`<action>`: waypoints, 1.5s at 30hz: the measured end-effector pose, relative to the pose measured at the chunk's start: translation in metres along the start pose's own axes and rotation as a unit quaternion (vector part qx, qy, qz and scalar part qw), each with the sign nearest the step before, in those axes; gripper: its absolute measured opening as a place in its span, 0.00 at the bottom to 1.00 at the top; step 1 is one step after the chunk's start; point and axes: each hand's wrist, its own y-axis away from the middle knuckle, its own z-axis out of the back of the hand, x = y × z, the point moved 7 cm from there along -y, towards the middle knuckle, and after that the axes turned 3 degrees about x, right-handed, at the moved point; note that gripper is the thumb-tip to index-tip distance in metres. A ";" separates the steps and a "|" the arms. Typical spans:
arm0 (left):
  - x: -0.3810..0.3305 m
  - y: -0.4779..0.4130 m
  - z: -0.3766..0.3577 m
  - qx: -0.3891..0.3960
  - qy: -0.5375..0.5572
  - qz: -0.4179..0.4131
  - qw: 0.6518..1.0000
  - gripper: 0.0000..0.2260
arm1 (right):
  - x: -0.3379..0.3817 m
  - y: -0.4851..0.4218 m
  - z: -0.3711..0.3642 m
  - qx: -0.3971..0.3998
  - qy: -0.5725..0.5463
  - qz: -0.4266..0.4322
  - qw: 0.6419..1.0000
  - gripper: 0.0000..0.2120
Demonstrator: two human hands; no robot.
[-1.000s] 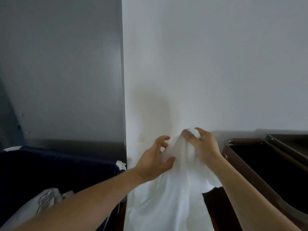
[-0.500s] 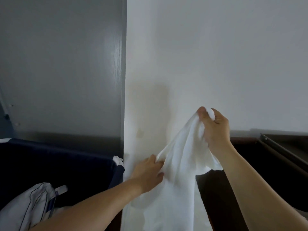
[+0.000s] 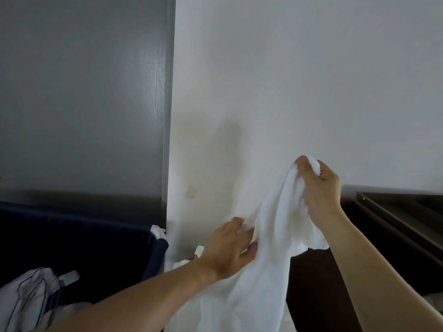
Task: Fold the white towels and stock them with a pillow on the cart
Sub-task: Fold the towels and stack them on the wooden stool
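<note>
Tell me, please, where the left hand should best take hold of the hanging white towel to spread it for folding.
Probably the top edge. The right hand pinches a high corner of the white towel; the left hand grips bunched cloth lower, so it should slide up from the left.

Single head-worn view, wide-angle, facing forward and slightly down at the white wall (image 3: 299, 92), close to it. Forearms enter from the bottom edge below the wall. No second view.

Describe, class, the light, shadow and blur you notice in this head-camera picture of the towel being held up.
Head view: soft, dim light; a faint shadow falls on the white wall; a pale sheen streaks the grey panel; the white towel is bright with few folds showing; the frame's corners look soft.
</note>
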 end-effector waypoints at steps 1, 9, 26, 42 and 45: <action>-0.001 -0.003 0.002 -0.019 0.017 0.018 1.000 0.09 | 0.000 0.000 0.000 0.007 0.011 0.000 1.000 0.27; 0.024 0.008 0.008 -0.011 0.191 0.090 0.977 0.13 | -0.008 0.002 0.011 0.015 0.027 -0.021 0.999 0.28; 0.058 0.020 0.027 0.119 0.058 0.171 0.976 0.15 | -0.036 -0.003 0.026 0.051 0.113 -0.009 0.992 0.25; -0.022 -0.038 0.023 0.345 0.044 0.099 0.932 0.07 | -0.105 0.079 -0.050 0.373 0.192 -0.043 0.907 0.33; -0.020 -0.028 0.013 0.335 0.104 0.123 0.928 0.06 | -0.102 0.095 -0.068 0.381 0.157 -0.050 0.910 0.16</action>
